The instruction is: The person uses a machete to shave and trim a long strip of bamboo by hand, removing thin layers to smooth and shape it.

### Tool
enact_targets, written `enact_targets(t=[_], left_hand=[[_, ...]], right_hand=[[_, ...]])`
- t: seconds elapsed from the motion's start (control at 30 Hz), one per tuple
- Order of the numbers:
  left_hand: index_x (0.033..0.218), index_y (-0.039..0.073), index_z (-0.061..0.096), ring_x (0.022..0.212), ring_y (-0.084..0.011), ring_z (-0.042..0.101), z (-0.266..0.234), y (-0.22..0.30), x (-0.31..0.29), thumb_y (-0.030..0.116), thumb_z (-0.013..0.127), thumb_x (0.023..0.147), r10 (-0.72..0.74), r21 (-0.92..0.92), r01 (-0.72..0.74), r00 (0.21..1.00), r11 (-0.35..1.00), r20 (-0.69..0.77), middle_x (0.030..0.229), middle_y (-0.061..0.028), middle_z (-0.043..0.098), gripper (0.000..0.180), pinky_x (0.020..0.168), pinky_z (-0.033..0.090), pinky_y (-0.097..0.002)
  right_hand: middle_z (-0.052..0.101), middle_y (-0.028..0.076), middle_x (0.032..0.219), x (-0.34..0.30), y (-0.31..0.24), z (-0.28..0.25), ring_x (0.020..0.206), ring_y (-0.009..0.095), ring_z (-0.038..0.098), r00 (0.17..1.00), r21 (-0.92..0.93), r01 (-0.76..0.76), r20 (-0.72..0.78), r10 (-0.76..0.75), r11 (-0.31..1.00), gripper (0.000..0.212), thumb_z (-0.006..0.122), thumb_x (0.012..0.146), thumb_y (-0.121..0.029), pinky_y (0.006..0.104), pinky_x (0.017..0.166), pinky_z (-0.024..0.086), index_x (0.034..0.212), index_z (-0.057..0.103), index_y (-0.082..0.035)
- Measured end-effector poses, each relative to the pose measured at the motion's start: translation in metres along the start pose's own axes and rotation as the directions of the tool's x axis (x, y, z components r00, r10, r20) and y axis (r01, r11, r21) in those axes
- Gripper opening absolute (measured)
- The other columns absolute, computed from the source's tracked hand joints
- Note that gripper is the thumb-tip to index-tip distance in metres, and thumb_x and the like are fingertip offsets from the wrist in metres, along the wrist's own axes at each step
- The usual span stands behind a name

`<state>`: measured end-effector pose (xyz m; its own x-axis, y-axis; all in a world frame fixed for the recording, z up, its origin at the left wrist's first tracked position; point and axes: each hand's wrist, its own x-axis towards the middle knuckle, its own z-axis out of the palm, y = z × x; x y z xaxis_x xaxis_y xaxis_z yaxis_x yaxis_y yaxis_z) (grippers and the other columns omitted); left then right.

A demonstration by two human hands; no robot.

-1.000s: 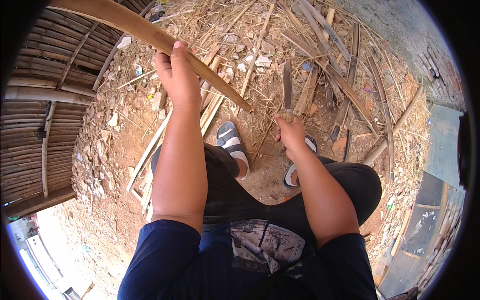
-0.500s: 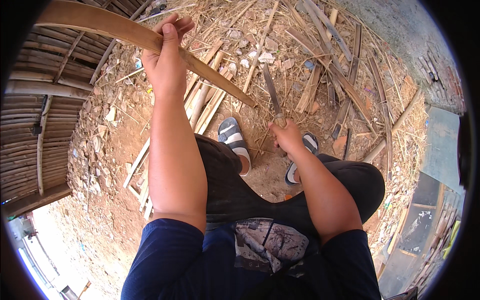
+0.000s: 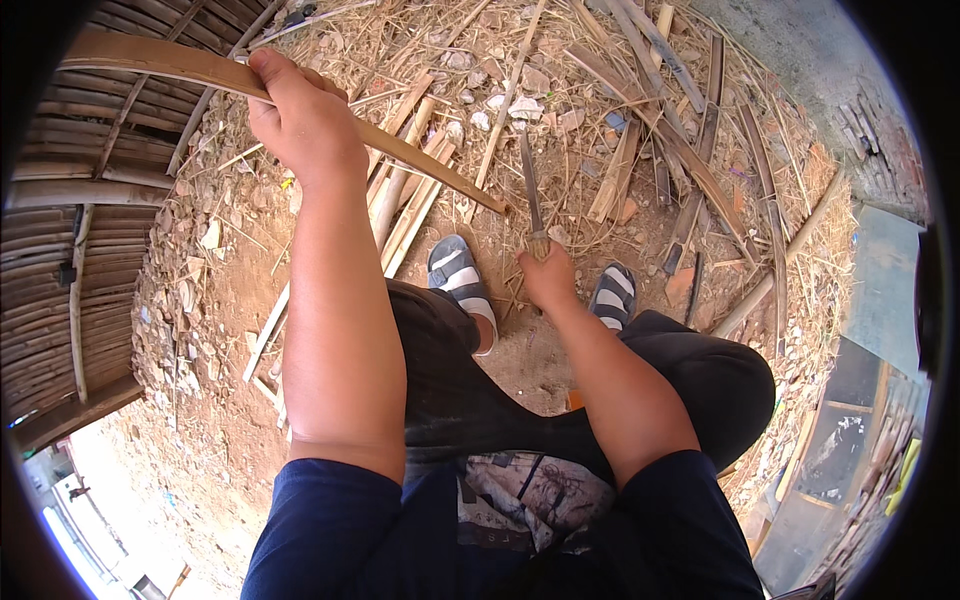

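A: How do the fingers of the left hand (image 3: pixel 310 125) stand in my head view?

B: I see them curled around a long, curved brown strip (image 3: pixel 430 170), gripping it along its length, with the thumb laid toward the upper left. The strip slants across the upper left part of the view: one end runs out toward the rim, the other slopes down to the right and ends above the ground, near the middle.

A: And the right hand (image 3: pixel 550 278)?

B: Closed in a fist on the handle of a knife (image 3: pixel 531 185). I cannot make out each finger, since the back of the hand covers most of them. The dark blade points away from the body, tip uppermost in my view.

A: Do strip and blade touch?

B: I see a narrow gap between them; the strip's lower end lies just left of the blade.

A: What surrounds them?

B: Below the strip, a bundle of pale split pieces (image 3: pixel 412 210) lies on the littered ground (image 3: pixel 225 330). Darker strips (image 3: pixel 690 150) lie crossed at the upper right, near a grey wall (image 3: pixel 800 60). A left sandal (image 3: pixel 460 275) and a right sandal (image 3: pixel 614 296), both dark with white bands, stand on either side of the right hand. A slatted wall (image 3: pixel 45 310) borders the left.
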<state>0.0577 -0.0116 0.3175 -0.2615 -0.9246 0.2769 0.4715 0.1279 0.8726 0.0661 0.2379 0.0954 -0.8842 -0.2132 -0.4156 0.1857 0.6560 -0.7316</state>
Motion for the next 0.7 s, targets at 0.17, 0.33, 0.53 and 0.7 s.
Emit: enact_targets(t=[0.17,0.33,0.53,0.7], left_hand=[[0.078,0.011,0.038,0.048,-0.0098,0.034,-0.006,-0.007,0.006,0.039,0.047,0.107,0.004,0.032,-0.002,0.997,0.999,-0.077,0.057,0.001,0.038,0.041,0.046,0.03,-0.0273],[0.08,0.01,0.038,0.049,-0.0099,0.036,-0.006,-0.01,0.008,0.039,0.045,0.107,0.003,0.053,0.003,0.993,0.999,-0.115,0.059,0.0004,0.04,0.04,0.044,0.029,-0.028],[0.088,0.006,0.045,0.056,-0.0111,0.039,-0.013,-0.015,0.013,0.041,0.044,0.107,0.019,0.133,0.0,0.99,0.991,-0.143,0.064,0.0002,0.042,0.04,0.051,0.034,-0.0295],[0.106,-0.001,0.053,0.069,-0.0149,0.048,-0.024,-0.022,0.02,0.045,0.042,0.107,0.058,0.225,-0.011,0.978,0.974,-0.2,0.076,-0.0037,0.051,0.047,0.066,0.042,-0.0328]], right_hand=[[0.068,0.025,0.089,0.011,-0.028,-0.005,0.089,0.042,0.067,0.95,0.127,0.246,-0.227,-0.213,0.961,0.033,0.071,0.084,-0.026,0.05,0.08,0.052,0.104,0.06,-0.002],[0.069,0.029,0.094,0.0,0.095,0.046,0.091,0.046,0.067,0.996,-0.376,0.09,0.06,-0.072,0.922,0.035,0.068,0.084,-0.016,0.0533,0.08,0.052,0.113,0.056,-0.001],[0.069,0.028,0.097,0.01,0.105,0.038,0.094,0.046,0.067,0.99,-0.327,0.076,0.134,-0.034,0.942,0.034,0.068,0.079,-0.013,0.0499,0.081,0.053,0.108,0.059,0.002],[0.068,0.029,0.103,0.011,0.037,0.014,0.1,0.046,0.065,0.997,-0.16,0.065,0.045,-0.058,0.985,0.044,0.068,0.082,-0.023,0.0499,0.088,0.051,0.119,0.06,-0.001]])
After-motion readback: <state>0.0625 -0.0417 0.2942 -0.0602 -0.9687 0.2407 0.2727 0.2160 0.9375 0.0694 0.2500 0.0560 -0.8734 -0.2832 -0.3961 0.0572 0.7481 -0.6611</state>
